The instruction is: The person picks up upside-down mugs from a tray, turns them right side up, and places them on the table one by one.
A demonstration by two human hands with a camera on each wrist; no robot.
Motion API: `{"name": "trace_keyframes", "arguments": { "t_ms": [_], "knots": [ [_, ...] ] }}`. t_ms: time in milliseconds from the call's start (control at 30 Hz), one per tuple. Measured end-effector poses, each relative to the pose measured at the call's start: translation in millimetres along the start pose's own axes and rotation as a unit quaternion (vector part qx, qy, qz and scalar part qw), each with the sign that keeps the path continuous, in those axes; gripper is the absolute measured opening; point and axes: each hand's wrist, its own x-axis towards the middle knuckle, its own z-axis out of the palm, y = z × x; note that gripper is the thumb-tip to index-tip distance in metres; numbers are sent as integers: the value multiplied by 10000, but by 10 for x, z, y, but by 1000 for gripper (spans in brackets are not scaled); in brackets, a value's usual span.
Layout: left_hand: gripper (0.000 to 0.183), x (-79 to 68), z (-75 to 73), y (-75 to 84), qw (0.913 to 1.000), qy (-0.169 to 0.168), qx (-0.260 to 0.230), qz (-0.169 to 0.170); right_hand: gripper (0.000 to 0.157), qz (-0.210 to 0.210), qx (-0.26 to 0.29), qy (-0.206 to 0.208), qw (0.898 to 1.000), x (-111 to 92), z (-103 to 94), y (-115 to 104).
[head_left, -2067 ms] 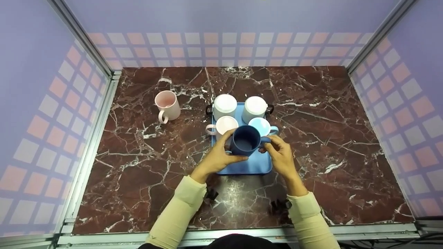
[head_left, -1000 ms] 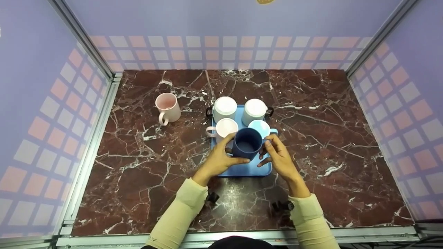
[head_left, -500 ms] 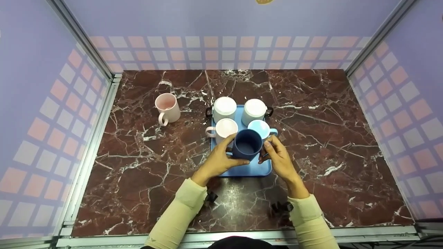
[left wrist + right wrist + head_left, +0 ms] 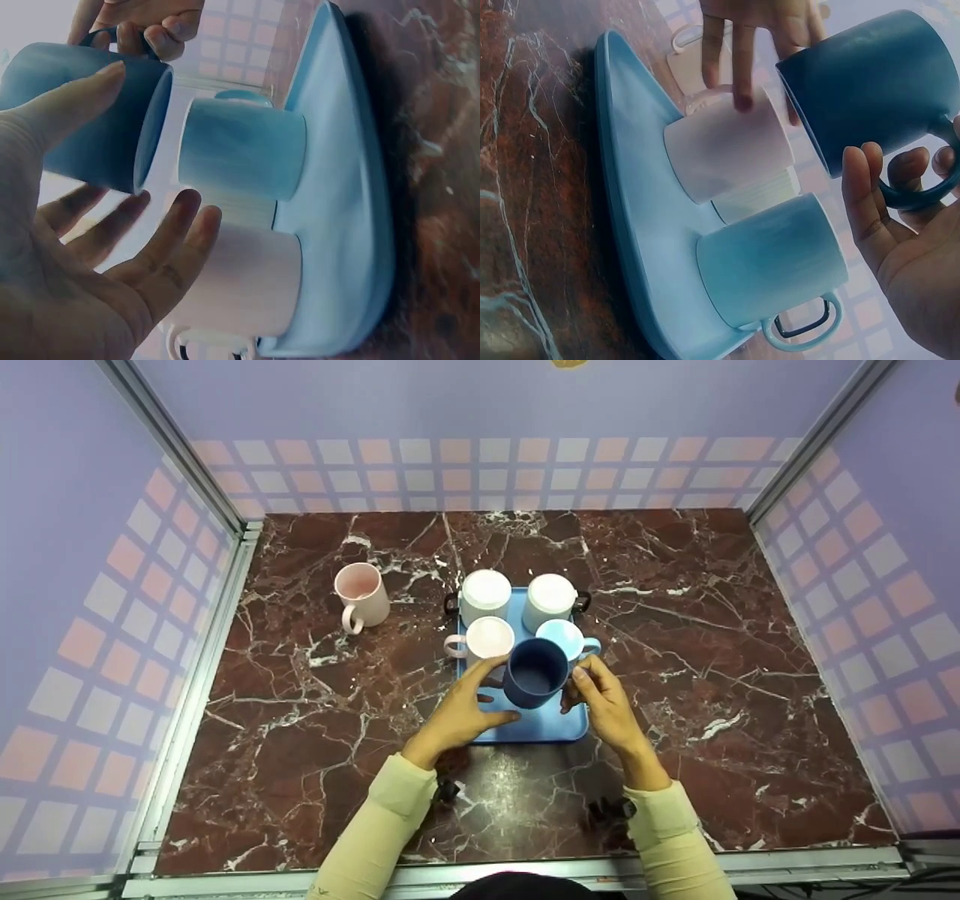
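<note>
My right hand point(image 4: 609, 705) pinches the handle of a dark blue mug point(image 4: 535, 682), held over the front part of a blue tray point(image 4: 559, 729). The mug's mouth faces up, tilted toward me. On its left my left hand point(image 4: 454, 712) is spread, fingers apart, with a gap to the mug in the head view. In the left wrist view its thumb overlaps the mug's side. Just behind stand a light blue mug point(image 4: 244, 146) and a pale pink mug point(image 4: 727, 142) on the tray, handles pointing outward.
Two white mugs point(image 4: 486, 592) with black handles fill the tray's back. Another pink mug point(image 4: 371, 606) stands upright on the marble-patterned table point(image 4: 300, 750) to the left. Tiled-pattern walls point(image 4: 480, 472) close off the back and sides.
Earlier my left hand held the dark blue mug's side; now its fingers have let go and moved left. The right hand keeps the mug by its handle, almost in place.
</note>
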Motion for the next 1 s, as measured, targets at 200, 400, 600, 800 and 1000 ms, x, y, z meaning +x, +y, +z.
{"name": "trace_keyframes", "arguments": {
  "t_ms": [200,400,600,800,1000],
  "knots": [
    [69,-83,-119,-114,9993,107,330,-117,30,21,-11,28,10000,-6,-27,-6],
    [59,-167,-211,-230,9945,238,986,-257,32,69,32,90,9999,-28,-37,6],
    [50,-221,-231,-319,9889,252,1381,-487,32,64,45,139,9999,-36,-49,19],
    [47,-252,-216,-410,9831,180,1591,-885,31,60,55,150,9999,-39,-62,21],
    [48,-259,-214,-476,9795,288,1668,-1091,32,131,81,179,9997,-37,-65,19]
  ]
}}
